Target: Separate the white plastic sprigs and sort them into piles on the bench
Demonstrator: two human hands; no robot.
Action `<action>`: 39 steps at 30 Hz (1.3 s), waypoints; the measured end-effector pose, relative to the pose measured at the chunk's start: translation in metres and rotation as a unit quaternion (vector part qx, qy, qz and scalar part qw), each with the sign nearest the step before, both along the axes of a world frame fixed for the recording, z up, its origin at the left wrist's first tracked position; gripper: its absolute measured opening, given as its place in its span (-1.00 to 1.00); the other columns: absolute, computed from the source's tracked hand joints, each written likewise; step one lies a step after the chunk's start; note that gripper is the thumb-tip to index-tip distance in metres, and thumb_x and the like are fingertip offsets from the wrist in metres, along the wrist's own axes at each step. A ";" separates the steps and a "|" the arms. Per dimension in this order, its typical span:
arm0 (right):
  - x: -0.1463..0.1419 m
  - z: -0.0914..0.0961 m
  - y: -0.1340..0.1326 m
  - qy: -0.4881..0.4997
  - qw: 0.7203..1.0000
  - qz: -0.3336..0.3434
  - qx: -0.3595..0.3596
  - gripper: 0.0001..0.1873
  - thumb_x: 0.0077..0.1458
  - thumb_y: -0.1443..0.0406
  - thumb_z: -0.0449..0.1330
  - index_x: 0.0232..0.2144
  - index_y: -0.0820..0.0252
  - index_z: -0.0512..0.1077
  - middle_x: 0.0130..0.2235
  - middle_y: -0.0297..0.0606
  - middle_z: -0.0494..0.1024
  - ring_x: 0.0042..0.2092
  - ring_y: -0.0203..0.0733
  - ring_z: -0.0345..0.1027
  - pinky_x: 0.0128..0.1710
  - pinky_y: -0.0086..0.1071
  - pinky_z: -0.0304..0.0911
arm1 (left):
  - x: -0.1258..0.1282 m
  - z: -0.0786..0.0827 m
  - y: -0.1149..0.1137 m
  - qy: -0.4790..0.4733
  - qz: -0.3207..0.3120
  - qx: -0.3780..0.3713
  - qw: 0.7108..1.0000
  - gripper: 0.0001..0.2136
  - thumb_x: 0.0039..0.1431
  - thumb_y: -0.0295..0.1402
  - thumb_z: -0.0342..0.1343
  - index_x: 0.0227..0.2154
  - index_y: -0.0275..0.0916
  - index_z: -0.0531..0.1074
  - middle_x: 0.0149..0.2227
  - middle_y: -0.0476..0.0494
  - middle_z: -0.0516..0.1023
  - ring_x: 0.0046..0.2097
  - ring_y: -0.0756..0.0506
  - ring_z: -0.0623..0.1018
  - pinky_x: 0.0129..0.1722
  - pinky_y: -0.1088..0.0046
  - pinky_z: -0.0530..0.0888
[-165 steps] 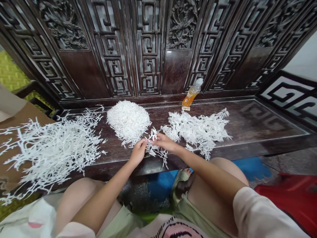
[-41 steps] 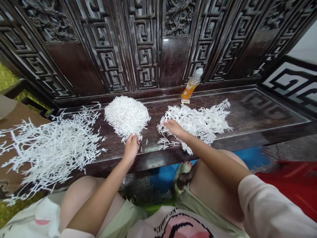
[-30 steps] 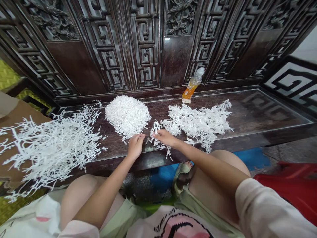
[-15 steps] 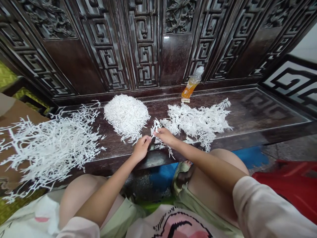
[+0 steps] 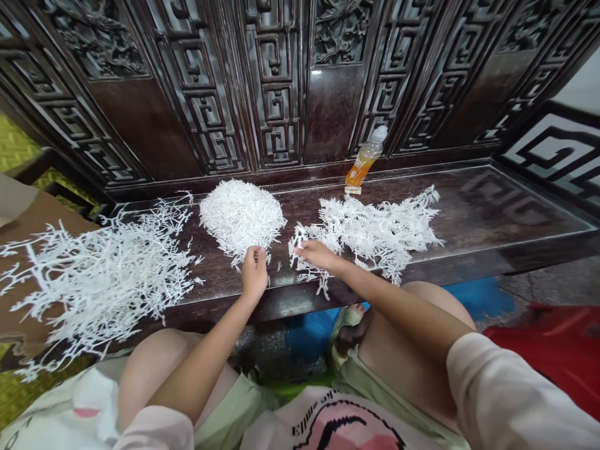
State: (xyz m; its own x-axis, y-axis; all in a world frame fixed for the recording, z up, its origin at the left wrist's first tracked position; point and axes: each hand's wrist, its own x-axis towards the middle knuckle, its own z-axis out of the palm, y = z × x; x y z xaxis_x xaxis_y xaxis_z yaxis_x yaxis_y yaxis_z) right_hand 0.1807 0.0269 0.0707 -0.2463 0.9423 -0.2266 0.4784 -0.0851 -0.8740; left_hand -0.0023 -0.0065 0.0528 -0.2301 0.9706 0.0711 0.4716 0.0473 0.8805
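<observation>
White branching sprigs [image 5: 296,242] just under the right hand [image 5: 319,255]

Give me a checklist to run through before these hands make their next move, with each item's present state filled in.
1. Left hand beside the heap of short white pieces: ok.
2. Right hand at the white branching sprigs: ok.
3. Either hand gripping a piece firmly: cannot tell.
4. Orange drink bottle standing apart from the white pieces: ok.
5. Dark carved wooden bench seat free of stray bits between the hands: not ok, small white bits lie loose there.
</observation>
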 end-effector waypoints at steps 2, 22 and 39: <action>-0.009 -0.001 -0.008 0.006 0.998 0.055 -0.015 -0.62 -0.12 0.05 0.07 -0.66 0.24 0.17 -0.64 -0.45 0.15 -0.57 -0.43 0.00 -0.55 -0.51 -0.08 | -0.004 -0.008 0.008 0.042 0.061 -0.008 0.997 -0.77 0.05 -0.20 -0.09 -0.30 -0.21 0.29 -0.36 -0.09 0.34 -0.26 -0.08 0.35 -0.22 0.39 0.27; -0.014 -0.001 -0.015 -0.010 0.996 0.090 -0.002 -0.72 -0.10 0.16 0.03 -0.64 0.27 0.25 -0.61 -0.43 0.16 -0.52 -0.41 0.01 -0.50 -0.51 -0.06 | 0.018 0.000 -0.013 0.016 -0.219 -0.062 0.974 -0.73 0.10 -0.18 -0.22 -0.57 -0.23 0.17 -0.57 0.03 0.26 -0.47 0.00 0.27 -0.45 0.50 0.16; -0.022 0.001 -0.017 -0.067 0.994 0.005 0.092 -0.70 -0.02 0.25 -0.03 -0.71 0.24 0.22 -0.65 -0.40 0.17 -0.52 -0.38 0.05 -0.48 -0.51 -0.08 | 0.034 0.005 -0.031 0.008 -0.123 0.026 0.992 -0.74 0.13 -0.29 -0.22 -0.63 -0.22 -0.01 -0.63 0.07 0.07 -0.53 0.04 0.15 -0.52 0.51 0.10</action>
State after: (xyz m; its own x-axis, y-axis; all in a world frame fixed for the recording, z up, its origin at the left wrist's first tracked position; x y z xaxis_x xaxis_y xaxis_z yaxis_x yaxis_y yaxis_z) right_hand 0.1583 0.0103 0.0721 -0.2345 0.9686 -0.0822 0.5914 0.0751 -0.8029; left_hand 0.0313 -0.0374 0.0573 0.0152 0.9922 0.1241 0.4780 -0.1162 0.8706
